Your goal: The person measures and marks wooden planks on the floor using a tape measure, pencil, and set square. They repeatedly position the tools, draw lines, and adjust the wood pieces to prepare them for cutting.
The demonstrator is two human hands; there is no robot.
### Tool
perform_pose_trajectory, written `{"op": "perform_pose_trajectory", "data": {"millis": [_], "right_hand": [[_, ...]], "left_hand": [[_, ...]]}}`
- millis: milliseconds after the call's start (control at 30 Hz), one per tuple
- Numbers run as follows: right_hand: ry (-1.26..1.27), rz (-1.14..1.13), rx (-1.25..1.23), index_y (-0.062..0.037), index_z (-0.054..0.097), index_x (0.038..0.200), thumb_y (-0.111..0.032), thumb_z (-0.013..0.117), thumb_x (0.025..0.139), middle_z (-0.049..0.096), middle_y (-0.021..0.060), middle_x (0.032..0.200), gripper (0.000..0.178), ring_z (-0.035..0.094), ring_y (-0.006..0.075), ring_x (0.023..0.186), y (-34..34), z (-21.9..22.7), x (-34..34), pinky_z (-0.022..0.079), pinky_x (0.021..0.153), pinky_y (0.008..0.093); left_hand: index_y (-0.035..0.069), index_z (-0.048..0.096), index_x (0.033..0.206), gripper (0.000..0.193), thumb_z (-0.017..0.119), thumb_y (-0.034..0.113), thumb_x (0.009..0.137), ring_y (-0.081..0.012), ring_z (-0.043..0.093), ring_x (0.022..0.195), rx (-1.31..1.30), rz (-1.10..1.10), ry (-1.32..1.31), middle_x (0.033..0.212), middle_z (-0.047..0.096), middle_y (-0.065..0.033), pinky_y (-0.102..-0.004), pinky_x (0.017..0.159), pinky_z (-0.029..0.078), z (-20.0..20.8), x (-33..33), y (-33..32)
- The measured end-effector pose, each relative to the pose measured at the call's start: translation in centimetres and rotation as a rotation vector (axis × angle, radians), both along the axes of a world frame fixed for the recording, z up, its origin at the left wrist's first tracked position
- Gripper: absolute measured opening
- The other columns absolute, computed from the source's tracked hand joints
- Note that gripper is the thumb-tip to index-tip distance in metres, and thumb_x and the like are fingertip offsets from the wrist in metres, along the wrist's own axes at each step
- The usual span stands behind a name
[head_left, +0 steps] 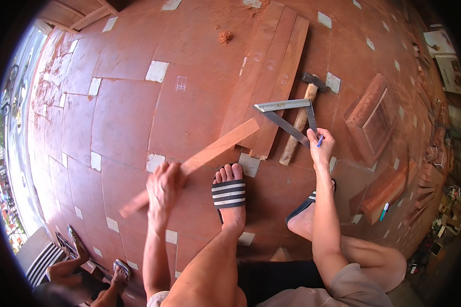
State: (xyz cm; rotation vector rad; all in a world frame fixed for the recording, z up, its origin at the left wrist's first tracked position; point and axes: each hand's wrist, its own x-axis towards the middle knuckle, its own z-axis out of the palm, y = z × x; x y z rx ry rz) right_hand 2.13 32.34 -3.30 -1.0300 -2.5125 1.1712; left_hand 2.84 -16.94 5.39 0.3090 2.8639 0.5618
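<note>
My left hand (163, 188) grips a narrow reddish wooden strip (225, 142) near its middle, fingers wrapped over it. The strip slants up to the right, its far end close to some long boards. My right hand (321, 146) is closed on one corner of a triangular metal square (286, 105), with a blue pen (320, 140) also between the fingers. Below the square lies a hammer (297, 128) with a pale wooden handle and dark head.
Long flat boards (271, 77) with chalk marks lie ahead on the tiled floor (123, 133). To the right are a panelled wooden piece (376, 120), a wood block (386, 192) and a teal-and-white pen (384, 211). Another person's legs (82, 271) show at lower left.
</note>
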Motion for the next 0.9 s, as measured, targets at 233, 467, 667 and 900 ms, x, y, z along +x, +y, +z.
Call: {"op": "perform_pose_trajectory", "data": {"millis": [233,467,667,900], "right_hand": [[0.110,0.029,-0.039,0.0059,0.075,0.105,-0.026,0.086,0.094,0.072,0.0057,0.083,0.035,0.066,0.0126,0.076,-2.3,1.8,-0.4,0.055,0.072,0.0328],[0.216,0.400,-0.234,0.0016,0.074,0.103,-0.026,0.085,0.095,0.070,0.0029,0.076,0.031,0.063,0.0078,0.067,-11.2,5.6,-0.8,0.051,0.058,0.0290],[0.136,0.756,-0.151,-0.0007,0.073,0.103,-0.018,0.086,0.091,0.070,0.0130,0.072,0.025,0.070,0.0253,0.060,-16.8,7.3,-1.4,0.054,0.058,0.0367],[0.176,0.788,-0.145,-0.0011,0.071,0.101,-0.016,0.085,0.091,0.071,0.0155,0.075,0.023,0.071,0.0301,0.061,-17.1,6.2,-1.2,0.054,0.059,0.0393]], "left_hand": [[0.008,0.075,0.130,0.048,0.083,0.015,0.083,-0.0335,0.070,0.093,0.022,0.221,-0.196,0.115,0.070,-0.0196,-0.0436,0.085,0.057,-3.4,10.8,2.1],[0.010,0.067,0.131,0.047,0.083,0.024,0.088,-0.0313,0.069,0.100,0.086,0.399,-0.090,0.118,0.069,-0.0145,-0.0463,0.086,0.056,-0.4,9.7,5.1],[0.004,0.069,0.122,0.043,0.088,0.014,0.085,-0.0314,0.066,0.096,0.227,0.365,0.293,0.116,0.068,-0.0156,-0.0420,0.081,0.054,2.3,4.6,5.1],[0.006,0.066,0.149,0.061,0.084,0.019,0.092,-0.0280,0.074,0.105,0.589,0.446,-0.246,0.122,0.075,-0.0201,-0.0401,0.091,0.058,-1.0,-1.7,7.6]]}}
